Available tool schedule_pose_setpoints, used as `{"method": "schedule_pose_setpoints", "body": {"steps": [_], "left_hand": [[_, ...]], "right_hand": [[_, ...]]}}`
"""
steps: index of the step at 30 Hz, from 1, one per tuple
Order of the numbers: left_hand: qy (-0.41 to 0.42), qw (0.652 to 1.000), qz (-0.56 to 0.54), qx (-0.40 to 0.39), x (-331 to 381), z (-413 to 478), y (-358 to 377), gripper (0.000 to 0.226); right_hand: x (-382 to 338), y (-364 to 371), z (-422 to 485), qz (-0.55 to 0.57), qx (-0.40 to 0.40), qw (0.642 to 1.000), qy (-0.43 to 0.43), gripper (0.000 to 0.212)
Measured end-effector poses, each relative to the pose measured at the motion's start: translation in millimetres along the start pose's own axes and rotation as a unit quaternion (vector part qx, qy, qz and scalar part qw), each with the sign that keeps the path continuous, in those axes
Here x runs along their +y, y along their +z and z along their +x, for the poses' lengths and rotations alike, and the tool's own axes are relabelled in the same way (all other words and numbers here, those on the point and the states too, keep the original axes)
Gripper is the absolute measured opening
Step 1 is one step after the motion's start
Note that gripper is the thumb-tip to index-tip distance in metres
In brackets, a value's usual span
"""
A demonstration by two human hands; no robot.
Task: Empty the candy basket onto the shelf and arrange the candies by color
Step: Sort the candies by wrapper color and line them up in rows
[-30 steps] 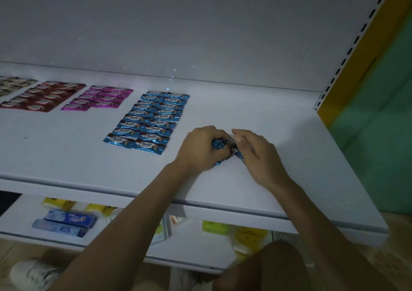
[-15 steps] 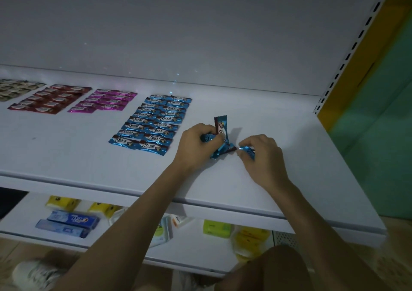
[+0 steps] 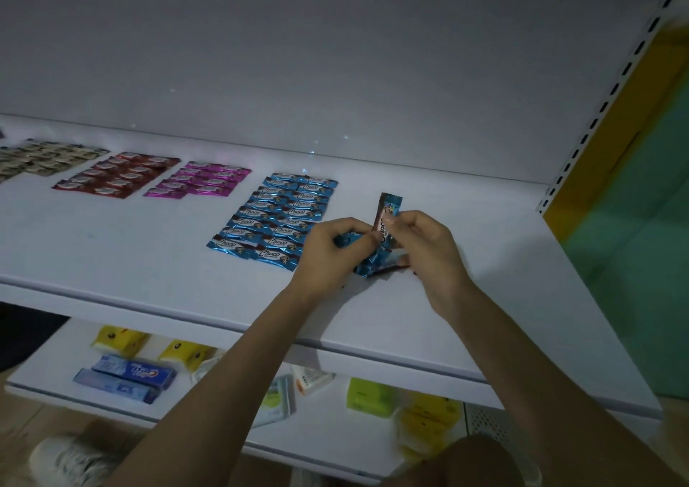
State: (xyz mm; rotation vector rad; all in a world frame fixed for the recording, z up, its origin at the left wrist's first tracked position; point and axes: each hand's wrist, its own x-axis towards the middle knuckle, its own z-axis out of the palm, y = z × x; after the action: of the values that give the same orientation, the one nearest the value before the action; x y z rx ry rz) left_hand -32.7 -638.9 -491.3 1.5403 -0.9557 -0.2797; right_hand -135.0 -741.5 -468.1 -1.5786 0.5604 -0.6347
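Blue candies (image 3: 277,218) lie in two neat columns on the white shelf (image 3: 112,248). Left of them are a pink group (image 3: 199,184), a red group (image 3: 119,175) and a pale group (image 3: 41,156). My left hand (image 3: 328,251) is closed around a small bunch of blue candies (image 3: 373,263) just right of the blue columns. My right hand (image 3: 421,244) pinches one blue candy (image 3: 387,210) that stands upright between both hands. No basket is in view.
The shelf's back panel (image 3: 335,57) rises behind the candies, and a perforated upright (image 3: 596,113) bounds the right side. A lower shelf (image 3: 328,419) holds toothpaste boxes (image 3: 126,376) and yellow packs (image 3: 115,341). A shoe (image 3: 67,460) shows at the bottom left.
My right hand has risen off the shelf and taken hold of the upright blue candy that my left hand was holding up. Both hands have come closer together.
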Motion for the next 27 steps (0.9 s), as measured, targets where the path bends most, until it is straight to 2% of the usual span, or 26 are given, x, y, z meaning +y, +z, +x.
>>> {"method": "schedule_pose_setpoints", "body": {"steps": [4,7,10,13,15,19,27], "left_hand": [[-0.021,0.998,0.004,0.06,7.0,-21.1,-35.2,0.014],[-0.057,0.985,-0.002,0.162,2.2,-38.9,-75.8,0.015],[-0.082,0.966,-0.005,0.245,-3.5,-55.3,-113.3,0.025],[-0.121,0.943,-0.031,0.308,-6.4,-67.3,-136.2,0.032],[-0.141,0.93,-0.069,0.332,-10.2,-69.4,-145.1,0.033],[-0.18,0.894,-0.17,0.374,-11.5,-62.7,-156.3,0.016],[-0.21,0.86,-0.249,0.394,-19.9,-58.9,-166.1,0.018]], "right_hand": [[-7.2,36.2,-2.5,-0.004,-0.02,0.999,-0.041,0.013],[-1.7,71.0,-4.9,-0.101,-0.037,0.989,-0.106,0.013],[18.0,109.7,-17.1,-0.272,-0.104,0.944,-0.156,0.013],[31.0,142.7,-24.0,-0.351,-0.116,0.901,-0.227,0.011],[31.7,159.1,-17.7,-0.388,-0.095,0.878,-0.262,0.012],[28.5,180.2,-6.0,-0.461,-0.081,0.839,-0.277,0.015],[27.0,197.9,11.4,-0.504,-0.054,0.814,-0.285,0.02]]}}
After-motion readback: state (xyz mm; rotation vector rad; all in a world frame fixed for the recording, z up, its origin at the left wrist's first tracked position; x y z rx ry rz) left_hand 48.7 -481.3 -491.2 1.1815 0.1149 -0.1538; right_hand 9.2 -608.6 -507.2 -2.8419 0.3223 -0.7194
